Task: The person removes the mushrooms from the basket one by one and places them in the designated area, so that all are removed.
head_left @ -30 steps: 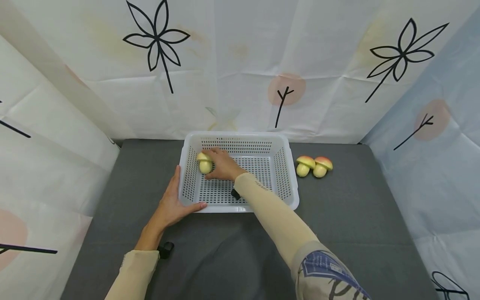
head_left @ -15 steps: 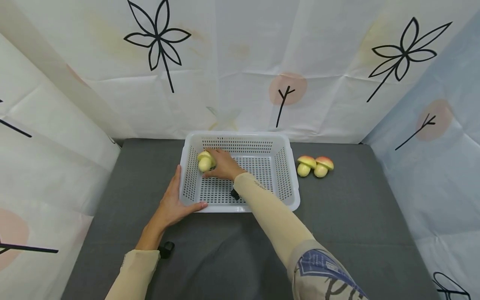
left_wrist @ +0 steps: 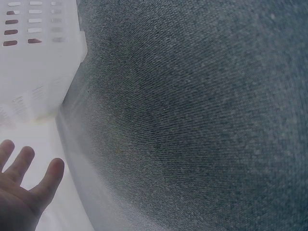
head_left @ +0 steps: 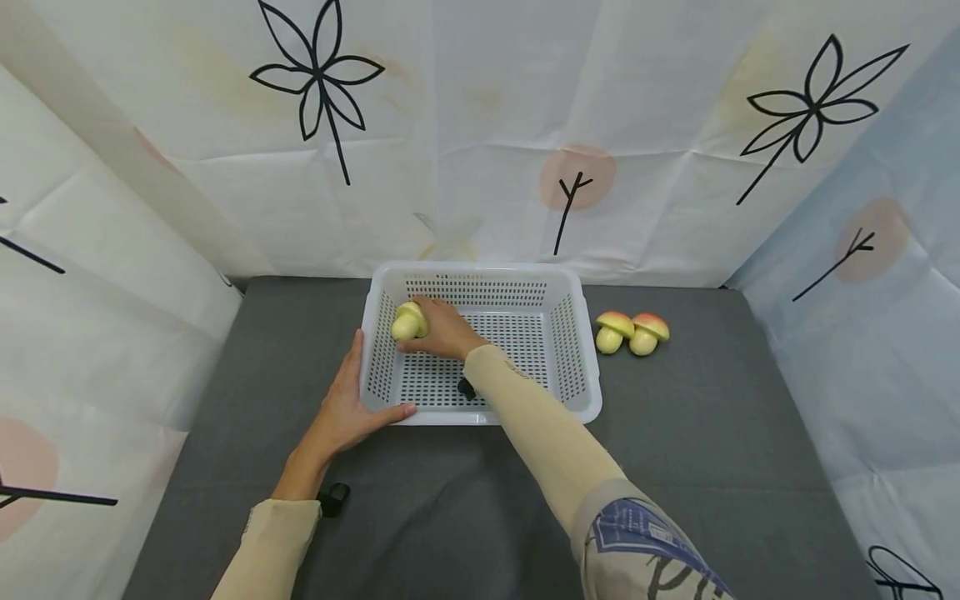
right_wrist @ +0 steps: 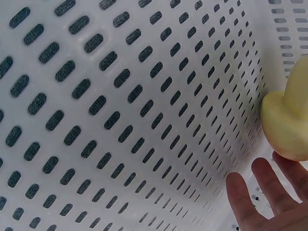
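Inside a white perforated plastic basket (head_left: pixel 540 414), my right hand (head_left: pixel 444 330) holds a yellow-green toy mushroom (head_left: pixel 405 323) near the left wall. Its stem points to the left and toward me. In the right wrist view the mushroom's cap (right_wrist: pixel 284 127) sits over the fingertips (right_wrist: pixel 264 168), and its far side is out of frame. My left hand (head_left: pixel 343 417) rests against the basket's near left corner, fingers along the left side and thumb on the front rim. Spread fingers (left_wrist: pixel 48 180) of that hand show in the left wrist view.
Two more toy mushrooms, one (head_left: pixel 613 332) beside the other (head_left: pixel 647 333), with red-and-yellow caps, stand close together right of the basket. A dark grey cloth (head_left: pixel 712 467) covers the table. White patterned curtains (head_left: pixel 480 167) hang behind and at both sides.
The mushroom in my right hand has tipped, its stem swinging from pointing down toward the left. My right hand has shifted slightly with it; my left hand has stayed at the corner.
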`<state>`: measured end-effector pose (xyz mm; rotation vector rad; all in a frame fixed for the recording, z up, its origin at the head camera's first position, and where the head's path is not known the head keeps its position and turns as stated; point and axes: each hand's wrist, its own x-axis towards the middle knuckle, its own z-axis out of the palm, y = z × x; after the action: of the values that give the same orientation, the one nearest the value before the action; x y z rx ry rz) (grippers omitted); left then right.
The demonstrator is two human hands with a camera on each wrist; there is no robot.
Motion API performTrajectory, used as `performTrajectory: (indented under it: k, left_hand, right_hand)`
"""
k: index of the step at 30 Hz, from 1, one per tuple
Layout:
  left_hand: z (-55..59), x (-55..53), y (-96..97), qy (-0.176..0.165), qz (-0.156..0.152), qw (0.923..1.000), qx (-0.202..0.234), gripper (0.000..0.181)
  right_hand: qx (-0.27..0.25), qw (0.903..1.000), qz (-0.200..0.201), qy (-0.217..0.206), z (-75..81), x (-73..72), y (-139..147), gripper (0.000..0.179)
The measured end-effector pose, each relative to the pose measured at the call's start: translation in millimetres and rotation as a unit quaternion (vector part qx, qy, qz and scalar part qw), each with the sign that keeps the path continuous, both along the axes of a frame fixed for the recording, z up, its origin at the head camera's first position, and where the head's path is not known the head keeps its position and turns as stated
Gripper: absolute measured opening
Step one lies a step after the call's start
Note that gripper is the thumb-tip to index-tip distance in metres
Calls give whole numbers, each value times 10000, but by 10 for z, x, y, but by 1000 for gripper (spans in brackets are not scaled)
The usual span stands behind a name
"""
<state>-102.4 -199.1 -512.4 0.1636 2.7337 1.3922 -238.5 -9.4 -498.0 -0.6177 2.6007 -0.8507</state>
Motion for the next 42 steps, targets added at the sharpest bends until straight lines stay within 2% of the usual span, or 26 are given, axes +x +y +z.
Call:
performTrajectory:
  k: [20,32,38,42]
  left_hand:
    - [40,-10,33,16,19,10000,-69,137]
    - [11,-10,18,82,-20,10000,46,136]
    - [10,-1,12,106,-3,9999,45,137]
    - [11,6,14,86,16,10000,16,137]
  right_hand:
    - [70,9992,-389,-43,14,0,-64,86]
    - [54,9998,-182,36,26,23,-10,81]
    - [-70,9999,-138,-16,1,15,26,91]
    - [-105,9998,-166,-69,-11,5,52,90]
